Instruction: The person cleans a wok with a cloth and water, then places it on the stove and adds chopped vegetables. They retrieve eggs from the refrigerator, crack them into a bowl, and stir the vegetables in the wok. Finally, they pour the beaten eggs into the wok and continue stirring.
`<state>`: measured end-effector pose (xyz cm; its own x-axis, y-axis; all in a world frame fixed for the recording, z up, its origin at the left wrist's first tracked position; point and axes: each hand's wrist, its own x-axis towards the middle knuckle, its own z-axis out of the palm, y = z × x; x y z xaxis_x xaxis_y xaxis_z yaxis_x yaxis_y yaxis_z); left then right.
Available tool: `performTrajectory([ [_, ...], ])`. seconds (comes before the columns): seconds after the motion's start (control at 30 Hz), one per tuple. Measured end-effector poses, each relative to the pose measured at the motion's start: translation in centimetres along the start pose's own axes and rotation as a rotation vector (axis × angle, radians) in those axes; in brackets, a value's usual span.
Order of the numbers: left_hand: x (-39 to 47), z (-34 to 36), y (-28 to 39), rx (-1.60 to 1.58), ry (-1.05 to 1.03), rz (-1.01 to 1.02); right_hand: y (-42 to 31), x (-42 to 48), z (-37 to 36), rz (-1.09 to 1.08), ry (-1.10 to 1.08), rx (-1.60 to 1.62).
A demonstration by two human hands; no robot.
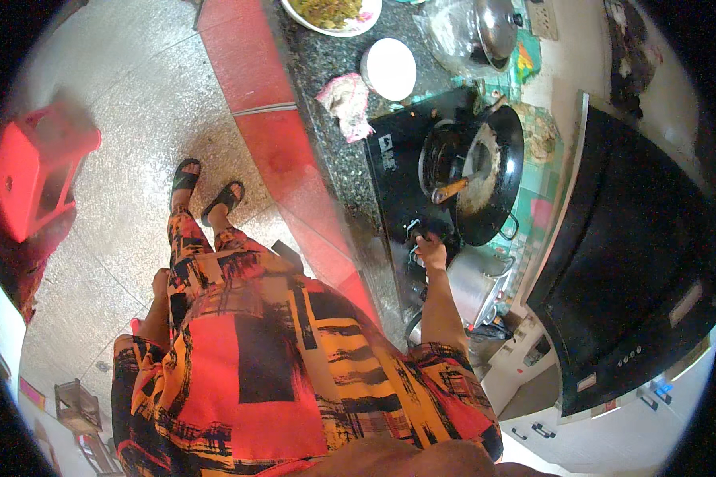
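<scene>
My right hand [432, 253] reaches to the front part of the black gas stove [388, 179], its fingers bent at the stove's surface. Whether they grip a knob there is too dark to tell. Beyond that hand sits a black wok [507, 155] on the stove, its inside stained pale. A spatula with a wooden handle [450, 190] rests in it, the handle sticking out over the near rim. An aluminium pot [476, 285] stands close to my right wrist. My left hand [162, 282] hangs beside my leg, away from the counter, with its fingers mostly hidden.
On the granite counter [310, 65] are a crumpled cloth [347, 104], a white container [390, 68], a bowl of food [358, 25], a plastic bag [444, 30] and a metal lid [494, 30]. A black range hood [620, 232] overhangs the stove. A red plastic stool [30, 179] stands across the floor.
</scene>
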<state>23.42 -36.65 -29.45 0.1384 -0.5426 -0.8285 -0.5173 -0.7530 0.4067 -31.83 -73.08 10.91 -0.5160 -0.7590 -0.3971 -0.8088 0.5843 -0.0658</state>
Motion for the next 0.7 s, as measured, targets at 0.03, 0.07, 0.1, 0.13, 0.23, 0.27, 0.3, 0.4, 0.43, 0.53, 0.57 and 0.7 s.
performTrajectory([
  [0.03,0.5,1.4,-0.7,-0.025,0.122,0.036,-0.1,0.0,0.0,0.034,0.013,-0.038],
  [0.07,0.8,2.5,-1.4,-0.047,0.244,0.073,0.0,0.0,0.1,-0.026,-0.022,0.015],
  [0.1,0.9,3.2,-2.1,-0.304,0.208,0.08,0.2,0.2,0.2,-0.017,-0.021,0.045],
  [0.13,0.9,3.8,-2.5,-0.559,0.168,0.089,0.5,0.3,0.3,-0.005,-0.029,0.082],
  [0.23,0.3,4.0,-3.2,-1.13,0.048,0.088,1.4,1.0,0.5,-0.036,-0.006,-0.005],
  [0.27,0.0,3.7,-3.2,-0.953,0.055,0.044,1.6,1.1,0.5,-0.083,-0.003,-0.117],
  [0.3,-0.3,3.4,-3.1,-0.738,0.057,-0.008,1.8,1.2,0.5,-0.139,0.004,-0.27],
  [0.4,-1.1,1.9,-2.4,-0.369,0.033,-0.095,1.7,1.0,0.3,-0.026,-0.024,-0.128],
  [0.43,-1.3,1.5,-2.3,-0.316,0.019,-0.116,1.5,0.8,0.2,-0.044,-0.044,-0.075],
  [0.53,-1.4,0.4,-2.6,-0.225,-0.044,-0.201,1.1,0.2,0.1,-0.02,-0.088,0.152],
  [0.57,-1.3,0.2,-3.0,-0.21,-0.068,-0.236,1.0,0.1,0.2,-0.024,-0.057,0.157],
  [0.7,-1.6,0.0,-5.4,-0.102,-0.032,-0.013,1.4,-0.3,0.3,0.003,-0.037,0.155],
])
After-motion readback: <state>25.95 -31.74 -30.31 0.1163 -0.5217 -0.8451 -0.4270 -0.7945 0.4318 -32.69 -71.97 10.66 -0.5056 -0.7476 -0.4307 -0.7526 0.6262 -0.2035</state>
